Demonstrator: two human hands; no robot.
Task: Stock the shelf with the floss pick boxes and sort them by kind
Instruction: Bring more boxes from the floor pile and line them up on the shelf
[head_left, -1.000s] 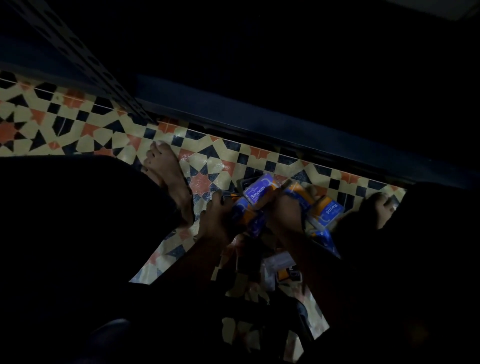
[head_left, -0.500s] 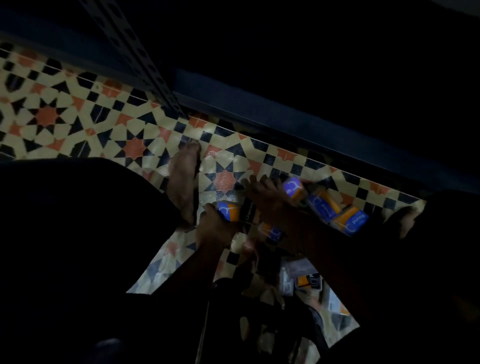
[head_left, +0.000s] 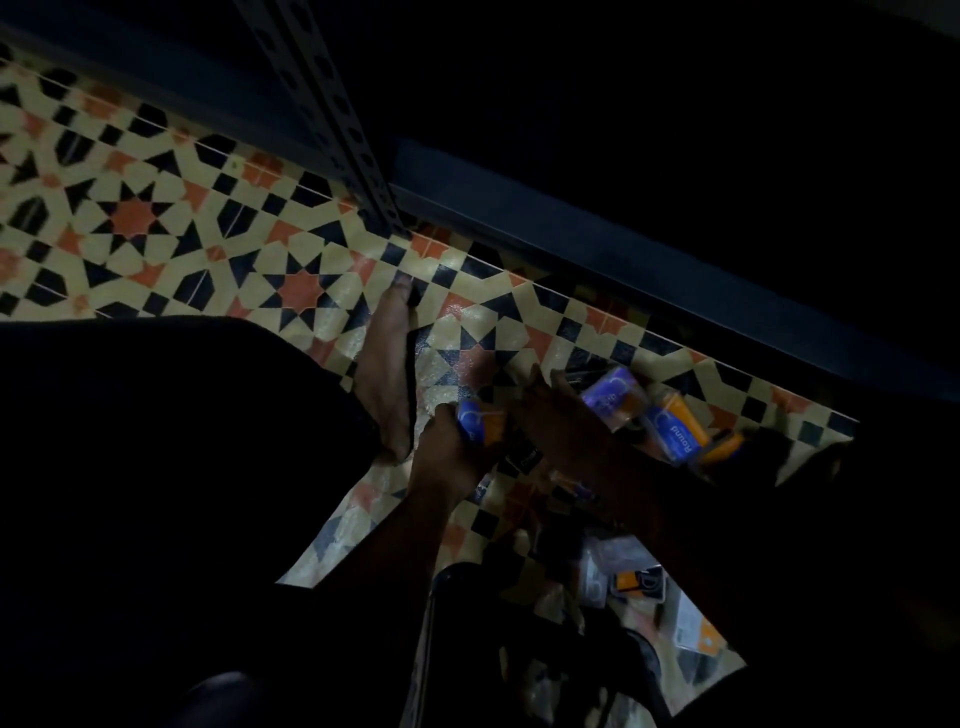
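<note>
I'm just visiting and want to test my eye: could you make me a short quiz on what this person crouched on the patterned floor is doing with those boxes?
1. True or false: the left hand grips a blue and orange box.
2. What word is printed on the box by the right hand?
3. The slotted metal upright stands on: A) tiled floor B) carpet C) grass.

Key: 1 true; 2 Round; 3 A.

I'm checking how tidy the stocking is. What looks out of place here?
Floss pick boxes lie scattered on the tiled floor at odd angles, more near the bag, instead of on the shelf.
</note>
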